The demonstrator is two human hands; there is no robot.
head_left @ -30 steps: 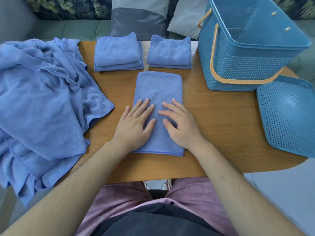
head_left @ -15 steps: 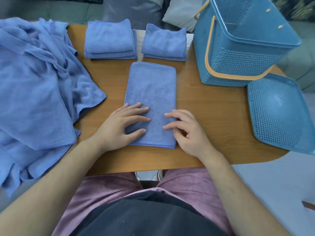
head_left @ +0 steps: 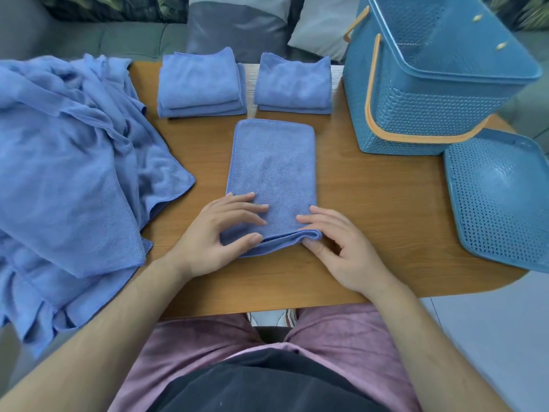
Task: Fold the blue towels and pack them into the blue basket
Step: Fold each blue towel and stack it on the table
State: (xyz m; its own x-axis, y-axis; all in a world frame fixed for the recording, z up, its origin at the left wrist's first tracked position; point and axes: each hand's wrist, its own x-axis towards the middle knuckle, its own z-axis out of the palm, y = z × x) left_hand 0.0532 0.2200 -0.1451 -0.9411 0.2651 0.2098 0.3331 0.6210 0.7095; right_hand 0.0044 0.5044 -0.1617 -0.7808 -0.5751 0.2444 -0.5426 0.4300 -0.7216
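Though under towels (head_left: 273, 162), table (head_left: 386, 203) before sofa (head_left: 133, 40).

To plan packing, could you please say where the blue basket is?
Head view: the blue basket stands far right on the table, beside the folded towels.

a dark charcoal top (head_left: 267, 385) hangs over mauve-pink cloth legwear (head_left: 341, 337) covering both thighs; white shoe tips (head_left: 277, 316) show between the knees.

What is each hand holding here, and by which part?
Both hold the towel by its near edge: the left hand pinches it near the left corner, and the right hand pinches the slightly lifted right corner.
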